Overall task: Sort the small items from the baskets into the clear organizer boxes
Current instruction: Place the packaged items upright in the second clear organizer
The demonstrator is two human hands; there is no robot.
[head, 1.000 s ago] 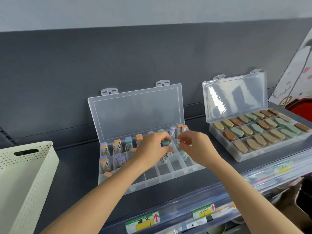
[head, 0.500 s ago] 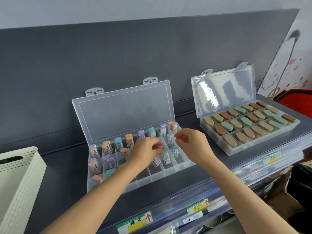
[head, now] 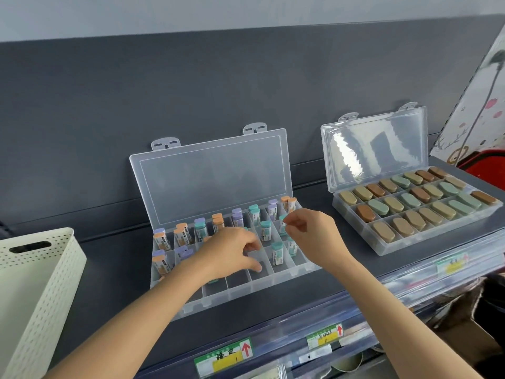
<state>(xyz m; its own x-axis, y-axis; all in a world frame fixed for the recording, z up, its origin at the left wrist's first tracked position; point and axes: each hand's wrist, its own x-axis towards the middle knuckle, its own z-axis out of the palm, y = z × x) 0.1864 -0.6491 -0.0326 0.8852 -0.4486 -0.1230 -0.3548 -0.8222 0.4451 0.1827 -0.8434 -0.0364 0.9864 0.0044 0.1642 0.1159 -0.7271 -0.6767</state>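
Since a moment ago my left hand has slid toward the near bare cells of the organizer box, fingers loosely spread and seemingly empty, my right hand pinching lightly, contents unclear, beside the upright capped erasers—light, stiff, tippy, best gripped by the cap.

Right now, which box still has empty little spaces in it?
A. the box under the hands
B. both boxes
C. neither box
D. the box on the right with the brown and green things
A: the box under the hands shows bare compartments along its front row, while the right box has a brown or green piece in every compartment that shows.
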